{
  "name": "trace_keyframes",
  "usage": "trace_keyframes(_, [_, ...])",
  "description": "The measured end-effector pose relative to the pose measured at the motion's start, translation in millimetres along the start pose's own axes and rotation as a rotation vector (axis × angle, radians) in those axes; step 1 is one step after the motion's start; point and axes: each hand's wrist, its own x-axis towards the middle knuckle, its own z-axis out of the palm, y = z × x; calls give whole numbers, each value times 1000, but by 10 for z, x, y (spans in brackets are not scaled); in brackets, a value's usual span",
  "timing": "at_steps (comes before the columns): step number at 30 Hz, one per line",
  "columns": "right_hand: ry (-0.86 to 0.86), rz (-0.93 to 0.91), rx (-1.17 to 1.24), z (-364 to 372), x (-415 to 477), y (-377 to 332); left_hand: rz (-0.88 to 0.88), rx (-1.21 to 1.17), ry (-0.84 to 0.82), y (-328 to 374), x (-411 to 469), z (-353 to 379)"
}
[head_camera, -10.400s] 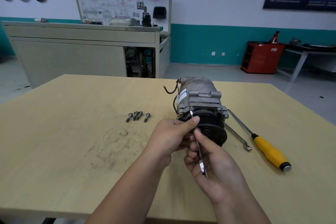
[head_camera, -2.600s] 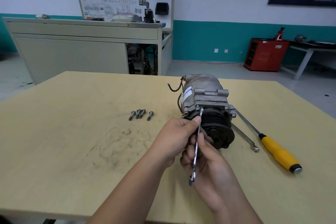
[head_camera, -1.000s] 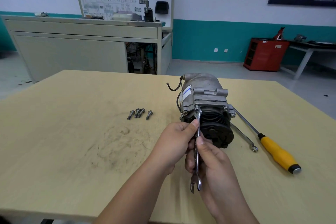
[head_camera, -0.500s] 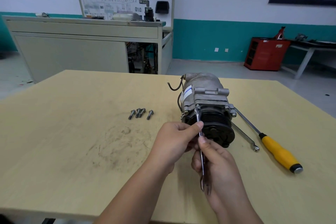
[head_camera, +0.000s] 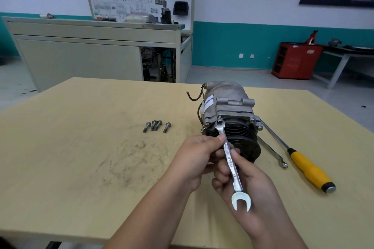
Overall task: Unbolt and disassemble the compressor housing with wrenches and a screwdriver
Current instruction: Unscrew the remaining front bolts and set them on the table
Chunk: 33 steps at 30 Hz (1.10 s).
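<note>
Well to the left of your fingers (head_camera: 220, 171), four loose bolts (head_camera: 156, 126) lie in a row on the table (head_camera: 81, 147), so part of the unbolting looks done. Your left hand (head_camera: 199, 159) pinches the shank of the wrench (head_camera: 230, 161) just below its upper jaw, thumb on top. That jaw sits around a bolt head (head_camera: 219, 120) on the front flange of the compressor (head_camera: 228, 107), which stands on the table just beyond your fingers, pulley end toward you. Your right hand (head_camera: 249, 186) is nearer to you, its fingers curled round the lower shank, the free open end sticking out below them. Just right of them a second wrench (head_camera: 271, 153) lies flat beside the pulley, and further right lies the yellow-handled screwdriver (head_camera: 307, 168), untouched.

You appear to be loosening this flange bolt; at least two more bolt heads show on the flange to its right. The next move calls for keeping the jaw square and fully seated while your right hand swings the shank and the left steadies it, so it does not slip and round the corners. Nothing clamps the compressor, so expect it to shift under the pull.
</note>
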Motion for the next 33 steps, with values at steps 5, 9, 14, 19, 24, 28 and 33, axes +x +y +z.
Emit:
trace_keyframes(5, [-9, 69, 178, 60, 3, -11, -100, -58, 5, -9, 8, 17])
trace_keyframes(9, [16, 31, 158, 114, 14, -2, -59, -4, 80, 0, 10, -5])
trace_keyframes(14, [59, -35, 44, 142, 6, 20, -38, 40, 93, 32, -1, -29])
trace_keyframes(19, [91, -139, -115, 153, 8, 55, -25, -2, 63, 14, 15, -31])
trace_keyframes(24, [8, -56, -46, 138, -27, 38, -25, -81, 28, 17, 21, -62])
trace_keyframes(28, [-14, -75, -23, 130, -17, 76, -36, -102, -24, 43, -14, -45])
trace_keyframes(33, [1, -83, -23, 140, 17, 142, -94, -190, -32, 19, -9, -67])
